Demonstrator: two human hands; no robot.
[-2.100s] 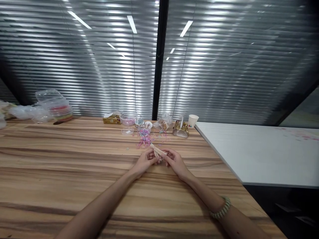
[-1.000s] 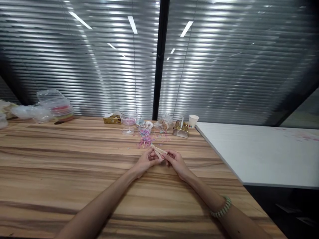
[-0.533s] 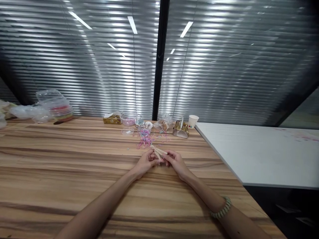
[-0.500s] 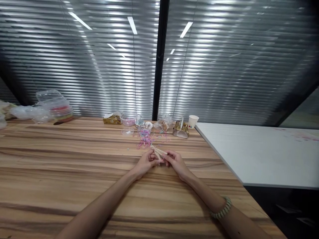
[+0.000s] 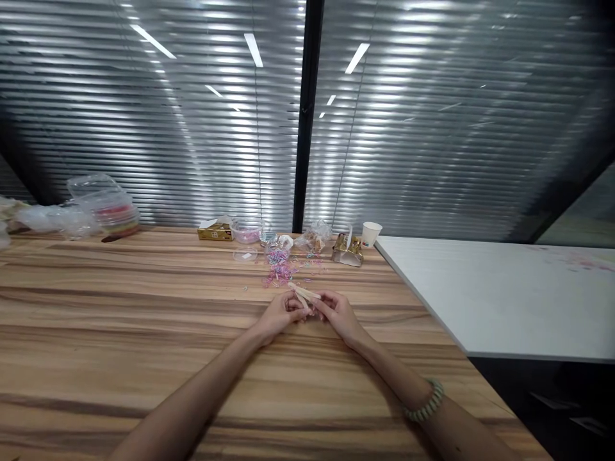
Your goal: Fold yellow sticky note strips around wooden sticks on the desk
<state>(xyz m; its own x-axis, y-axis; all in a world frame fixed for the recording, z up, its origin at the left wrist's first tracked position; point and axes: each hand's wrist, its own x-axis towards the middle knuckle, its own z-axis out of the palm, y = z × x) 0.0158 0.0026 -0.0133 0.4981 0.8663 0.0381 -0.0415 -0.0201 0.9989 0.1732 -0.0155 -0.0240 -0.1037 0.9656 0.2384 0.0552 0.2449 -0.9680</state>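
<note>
Pale flat wooden craft sticks (image 5: 307, 294) meet at their far end and spread apart toward me, just above the table. My left hand (image 5: 282, 315) has its fingers closed round the left stick, thumb near its lower end. On the other side my right hand (image 5: 339, 316) pinches the right stick between thumb and fingers. Something small and pinkish shows between the fingertips, too small to make out. Just beyond the hands lies a loose pile of small pink, purple and teal bands (image 5: 279, 273), with more in a clear bag (image 5: 277, 253).
Along the back of the wooden table (image 5: 144, 320) stand a gold box (image 5: 215, 231), a clear tub (image 5: 246, 232), a crumpled plastic bag (image 5: 314, 237), a gold tissue pack (image 5: 347, 250) and a paper cup (image 5: 371, 234). Stacked containers (image 5: 113, 211) sit far left; a white table (image 5: 504, 294) adjoins at right.
The right thumb and fingers have shifted slightly on the sticks, and less pink shows at the fingertips. The whole view has moved a little; both hands keep their hold.
</note>
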